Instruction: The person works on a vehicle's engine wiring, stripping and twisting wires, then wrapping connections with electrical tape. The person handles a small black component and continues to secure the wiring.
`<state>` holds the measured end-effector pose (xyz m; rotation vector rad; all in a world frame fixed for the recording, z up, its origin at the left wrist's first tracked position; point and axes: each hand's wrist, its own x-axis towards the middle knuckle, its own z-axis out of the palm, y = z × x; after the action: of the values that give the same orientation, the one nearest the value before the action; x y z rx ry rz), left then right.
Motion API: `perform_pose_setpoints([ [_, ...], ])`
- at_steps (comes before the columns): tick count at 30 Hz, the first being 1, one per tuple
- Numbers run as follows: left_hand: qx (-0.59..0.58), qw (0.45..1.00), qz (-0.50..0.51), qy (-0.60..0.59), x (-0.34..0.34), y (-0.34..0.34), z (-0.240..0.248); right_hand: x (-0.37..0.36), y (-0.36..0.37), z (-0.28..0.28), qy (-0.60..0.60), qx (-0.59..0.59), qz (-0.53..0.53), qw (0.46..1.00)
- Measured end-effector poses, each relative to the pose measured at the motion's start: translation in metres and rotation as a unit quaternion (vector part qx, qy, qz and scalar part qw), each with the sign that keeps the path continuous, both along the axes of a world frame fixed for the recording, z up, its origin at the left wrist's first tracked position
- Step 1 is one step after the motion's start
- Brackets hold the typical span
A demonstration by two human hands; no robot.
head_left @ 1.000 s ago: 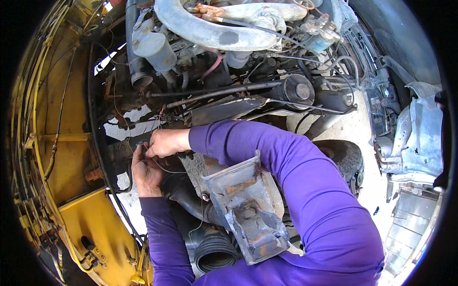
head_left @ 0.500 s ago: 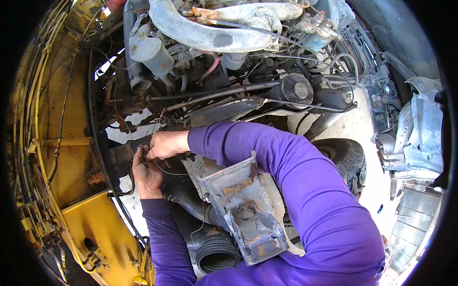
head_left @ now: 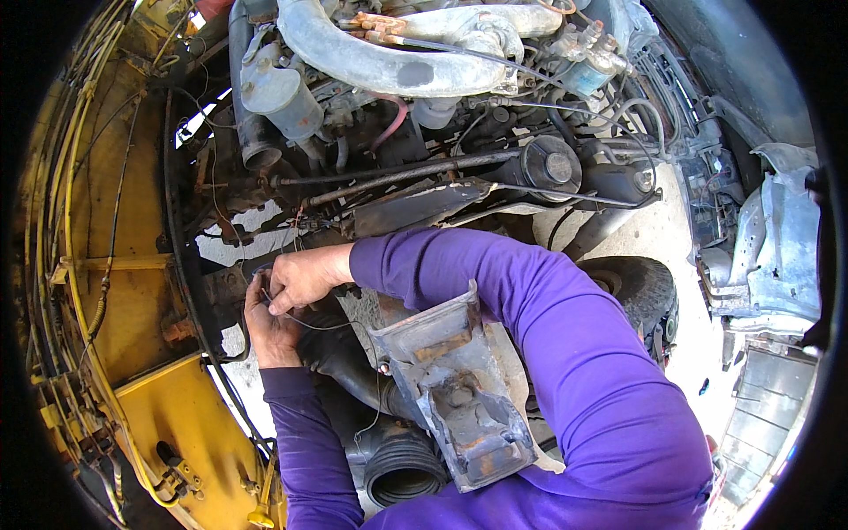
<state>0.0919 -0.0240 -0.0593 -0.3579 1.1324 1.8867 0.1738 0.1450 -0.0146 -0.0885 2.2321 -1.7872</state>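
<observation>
A thin wire (head_left: 322, 328) runs from between my two hands, sags to the right and hangs down past the metal bracket. My left hand (head_left: 272, 334) comes up from below with its fingers pinched together at the wire's upper end. Just above and to its right, my right hand (head_left: 307, 274) reaches across with thumb and fingers closed on the same wire. The fingertips of both hands nearly touch, and what lies between the left ones is mostly hidden. The worn grey metal bracket (head_left: 459, 397) sits under my right arm, close to the wire's hanging part.
Ahead lies an engine with a large grey curved pipe (head_left: 380, 62) and a cylindrical canister (head_left: 281, 99). Yellow panels (head_left: 168, 433) with cables stand on the left. A black corrugated hose (head_left: 406, 468) opens below the hands. A tyre (head_left: 640, 291) is at the right.
My right hand has turned and shifted slightly; its thumb and fingers now show pressed on the wire. The left hand has barely moved.
</observation>
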Motion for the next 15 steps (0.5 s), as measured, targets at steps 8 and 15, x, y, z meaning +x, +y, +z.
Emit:
perform_pose_setpoints([
  [8,0.031,0.999,0.039,-0.005,-0.003,0.0,-0.011,-0.004,-0.001,-0.013,0.012,0.021,-0.024,0.999],
  [15,0.039,0.998,0.051,-0.026,0.001,0.0,-0.006,-0.015,-0.007,-0.04,-0.076,0.004,-0.102,0.992],
])
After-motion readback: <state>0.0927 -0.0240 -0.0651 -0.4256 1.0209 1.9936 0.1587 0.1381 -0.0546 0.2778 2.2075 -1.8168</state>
